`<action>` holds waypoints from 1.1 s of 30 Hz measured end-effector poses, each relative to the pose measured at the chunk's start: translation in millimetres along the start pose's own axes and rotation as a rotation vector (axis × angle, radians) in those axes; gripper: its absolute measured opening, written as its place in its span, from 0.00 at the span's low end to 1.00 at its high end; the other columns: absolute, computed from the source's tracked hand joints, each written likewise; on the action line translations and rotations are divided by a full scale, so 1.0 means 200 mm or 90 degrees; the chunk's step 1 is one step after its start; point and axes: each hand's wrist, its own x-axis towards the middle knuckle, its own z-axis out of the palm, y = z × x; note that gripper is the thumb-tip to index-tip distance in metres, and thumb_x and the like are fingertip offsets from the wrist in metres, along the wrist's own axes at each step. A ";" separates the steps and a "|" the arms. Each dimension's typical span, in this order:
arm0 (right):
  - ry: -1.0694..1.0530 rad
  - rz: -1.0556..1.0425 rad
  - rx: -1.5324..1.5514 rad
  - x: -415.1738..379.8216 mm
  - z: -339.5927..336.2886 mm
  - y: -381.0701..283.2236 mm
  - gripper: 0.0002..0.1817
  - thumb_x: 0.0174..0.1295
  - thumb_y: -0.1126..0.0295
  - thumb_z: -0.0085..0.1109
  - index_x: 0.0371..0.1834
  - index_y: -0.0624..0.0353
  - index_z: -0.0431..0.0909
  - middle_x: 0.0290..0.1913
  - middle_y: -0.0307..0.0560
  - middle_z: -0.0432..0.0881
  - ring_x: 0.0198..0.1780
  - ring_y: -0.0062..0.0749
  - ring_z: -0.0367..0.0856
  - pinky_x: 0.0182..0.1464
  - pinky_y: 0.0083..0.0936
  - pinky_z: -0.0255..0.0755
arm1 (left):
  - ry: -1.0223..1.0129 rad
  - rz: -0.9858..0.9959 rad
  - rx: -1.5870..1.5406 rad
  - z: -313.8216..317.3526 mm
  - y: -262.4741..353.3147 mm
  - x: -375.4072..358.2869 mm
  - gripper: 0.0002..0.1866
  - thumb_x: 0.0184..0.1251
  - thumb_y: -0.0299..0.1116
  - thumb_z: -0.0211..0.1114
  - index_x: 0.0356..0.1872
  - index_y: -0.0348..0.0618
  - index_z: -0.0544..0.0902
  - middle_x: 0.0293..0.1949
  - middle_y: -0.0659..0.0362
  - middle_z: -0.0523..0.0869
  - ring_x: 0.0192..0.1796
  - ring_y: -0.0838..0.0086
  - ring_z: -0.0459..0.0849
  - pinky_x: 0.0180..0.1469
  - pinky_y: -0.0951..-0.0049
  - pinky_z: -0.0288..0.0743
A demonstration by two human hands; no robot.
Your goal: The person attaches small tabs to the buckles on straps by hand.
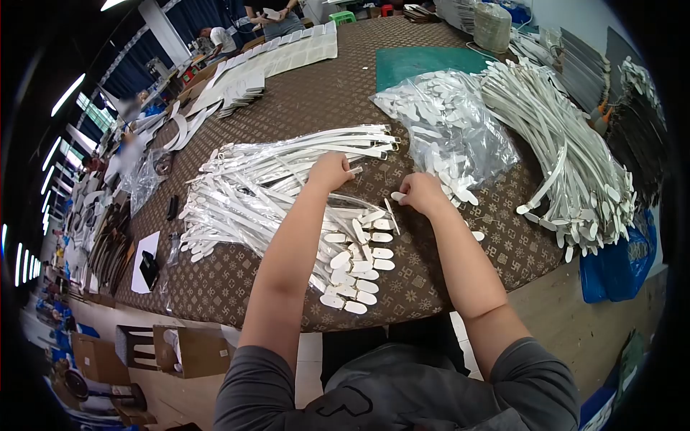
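My left hand (330, 172) is closed over the pile of long white straps (251, 179), and a short white piece (356, 170) shows at its fingertips. Whether that piece belongs to a longer strap cannot be seen. A small white rounded tab (397, 196) is pinched in my right hand (422, 192), just right of the pile. Some straps end in buckles (392, 140) at the far right corner; many rounded white ends (352, 287) lie fanned at the near side. A clear plastic bag (460, 122) full of white tabs lies beyond my right hand.
A large bundle of white straps (553, 144) lies at the right. A green mat (424, 61) sits behind the bag. At the left are a black phone-like object (149, 269) on white paper and white strips (237, 93). A person (277, 18) stands at the far edge.
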 end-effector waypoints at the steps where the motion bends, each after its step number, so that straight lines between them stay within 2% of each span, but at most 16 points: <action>1: 0.000 -0.004 0.000 0.01 0.02 0.01 0.10 0.47 0.71 0.66 0.34 0.54 0.82 0.34 0.47 0.80 0.39 0.47 0.77 0.45 0.34 0.71 | 0.029 -0.014 -0.066 -0.01 0.01 -0.03 0.12 0.46 0.36 0.72 0.31 0.43 0.81 0.32 0.55 0.84 0.37 0.65 0.82 0.42 0.68 0.74; 3: 0.177 -0.073 0.102 0.06 0.10 0.05 0.10 0.50 0.69 0.66 0.36 0.56 0.80 0.30 0.44 0.79 0.31 0.40 0.76 0.38 0.30 0.70 | 0.083 -0.040 -0.199 -0.03 0.03 -0.10 0.11 0.50 0.32 0.70 0.33 0.41 0.80 0.32 0.57 0.84 0.36 0.68 0.82 0.42 0.71 0.73; 4: 0.265 -0.107 0.152 0.07 0.12 0.05 0.11 0.52 0.68 0.66 0.37 0.57 0.79 0.28 0.43 0.79 0.27 0.37 0.75 0.34 0.28 0.70 | 0.083 -0.041 -0.198 -0.05 0.05 -0.15 0.11 0.50 0.32 0.70 0.33 0.41 0.80 0.32 0.57 0.84 0.36 0.68 0.82 0.42 0.71 0.73; 5: 0.262 -0.109 0.150 0.07 0.11 0.03 0.11 0.52 0.68 0.66 0.37 0.57 0.79 0.28 0.43 0.79 0.27 0.37 0.75 0.34 0.28 0.70 | 0.107 0.002 -0.296 -0.08 0.08 -0.21 0.10 0.51 0.31 0.69 0.34 0.41 0.79 0.32 0.58 0.83 0.35 0.70 0.81 0.41 0.72 0.73; 7: 0.293 -0.098 0.457 0.07 0.07 -0.03 0.10 0.55 0.67 0.64 0.37 0.59 0.78 0.25 0.37 0.76 0.24 0.25 0.71 0.28 0.22 0.64 | 0.162 0.082 -0.497 -0.11 0.12 -0.35 0.09 0.55 0.27 0.67 0.36 0.40 0.79 0.31 0.60 0.83 0.34 0.75 0.79 0.40 0.75 0.72; 8: 0.300 -0.088 0.611 0.06 0.07 -0.07 0.10 0.56 0.67 0.64 0.37 0.59 0.77 0.24 0.35 0.74 0.22 0.20 0.68 0.25 0.19 0.62 | 0.166 0.073 -0.505 -0.12 0.14 -0.41 0.09 0.55 0.27 0.67 0.36 0.40 0.79 0.31 0.60 0.83 0.34 0.75 0.79 0.40 0.75 0.72; 9: 0.287 -0.089 0.606 0.03 0.05 -0.12 0.10 0.56 0.67 0.64 0.37 0.59 0.77 0.24 0.35 0.74 0.22 0.20 0.68 0.25 0.19 0.62 | 0.160 0.080 -0.525 -0.13 0.15 -0.47 0.09 0.55 0.25 0.67 0.38 0.40 0.79 0.32 0.62 0.82 0.35 0.77 0.78 0.40 0.76 0.71; 12: 0.127 -0.148 0.610 -0.09 -0.02 -0.25 0.07 0.60 0.69 0.61 0.34 0.61 0.75 0.22 0.30 0.68 0.21 0.10 0.60 0.22 0.13 0.53 | 0.147 0.090 -0.573 -0.09 0.15 -0.57 0.10 0.56 0.23 0.65 0.41 0.41 0.80 0.32 0.65 0.79 0.38 0.81 0.76 0.41 0.77 0.71; 16: 0.037 -0.140 0.612 -0.08 0.05 -0.27 0.05 0.60 0.71 0.60 0.34 0.60 0.74 0.20 0.28 0.67 0.19 0.11 0.59 0.21 0.13 0.53 | 0.142 0.141 -0.531 -0.02 0.12 -0.59 0.11 0.56 0.26 0.67 0.41 0.40 0.80 0.33 0.62 0.81 0.40 0.76 0.77 0.44 0.74 0.71; 19: 0.033 -0.103 0.660 -0.07 0.06 -0.25 0.06 0.59 0.71 0.61 0.34 0.60 0.75 0.19 0.29 0.68 0.18 0.12 0.60 0.20 0.14 0.52 | 0.269 0.219 -0.281 0.00 0.04 -0.56 0.12 0.53 0.29 0.69 0.40 0.39 0.81 0.34 0.59 0.83 0.40 0.68 0.78 0.45 0.71 0.71; 23: 0.023 -0.058 0.740 -0.05 0.05 -0.23 0.06 0.59 0.70 0.62 0.33 0.59 0.75 0.19 0.30 0.69 0.17 0.13 0.62 0.20 0.14 0.53 | 0.284 0.189 -0.275 0.03 -0.09 -0.53 0.12 0.51 0.31 0.70 0.37 0.40 0.82 0.35 0.56 0.83 0.42 0.61 0.78 0.46 0.68 0.71; 28: 0.043 -0.028 0.808 -0.06 0.04 -0.25 0.06 0.59 0.69 0.61 0.32 0.58 0.75 0.20 0.31 0.71 0.17 0.14 0.64 0.20 0.14 0.54 | 0.301 0.137 -0.255 0.04 -0.21 -0.52 0.11 0.50 0.30 0.70 0.36 0.41 0.83 0.34 0.57 0.84 0.44 0.62 0.78 0.47 0.68 0.70; 31: 0.017 -0.018 0.803 -0.08 0.03 -0.26 0.06 0.60 0.68 0.61 0.33 0.58 0.75 0.20 0.31 0.72 0.18 0.14 0.65 0.20 0.14 0.54 | 0.352 0.134 -0.077 0.03 -0.21 -0.53 0.12 0.49 0.30 0.70 0.37 0.41 0.83 0.36 0.57 0.84 0.47 0.63 0.78 0.48 0.65 0.71; 32: 0.005 -0.013 0.800 -0.09 0.02 -0.26 0.06 0.60 0.68 0.60 0.33 0.58 0.76 0.20 0.32 0.72 0.18 0.14 0.65 0.20 0.14 0.54 | 0.356 0.137 -0.076 0.00 -0.15 -0.54 0.12 0.49 0.30 0.70 0.37 0.41 0.83 0.36 0.57 0.84 0.47 0.63 0.78 0.48 0.65 0.71; 33: 0.008 -0.016 0.799 -0.09 0.03 -0.27 0.06 0.60 0.68 0.60 0.33 0.58 0.76 0.20 0.32 0.72 0.18 0.14 0.65 0.20 0.14 0.54 | 0.425 0.211 -0.102 -0.04 -0.04 -0.56 0.14 0.48 0.29 0.71 0.38 0.41 0.83 0.37 0.56 0.83 0.48 0.63 0.78 0.48 0.65 0.72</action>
